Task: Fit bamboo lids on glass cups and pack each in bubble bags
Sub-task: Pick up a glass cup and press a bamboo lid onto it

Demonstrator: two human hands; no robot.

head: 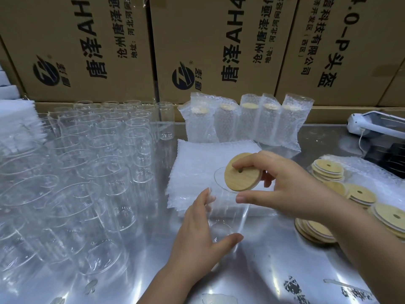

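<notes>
Lid being brought to the cup mouth. The left hand (203,229) is gripping the glass cup (228,216) along its left side, thumb low near the base and fingertips up near the rim. Whether the base is resting on the surface (274,266) cannot be told. The right hand (285,189) is pinching the bamboo lid (243,174) by its edge, one fingertip on top and the thumb at the near edge, and is holding it tilted over the right part of the rim, not yet seated. The cup is appearing thin-walled, smooth and brittle, so a wrap round the body is probably serving better than any hold at the rim. The lid is appearing light and stiff, and is best held at the edge so that its underside is meeting the glass squarely. Room is tight on the left, where the empty cups (98,150) are standing closely packed, and on the right, where the loose lids (328,170) are lying in stacks. The flat bubble bags (197,156) are lying stacked just behind the hands, with the packed cups (245,119) standing in a row against the cardboard boxes (87,44).
</notes>
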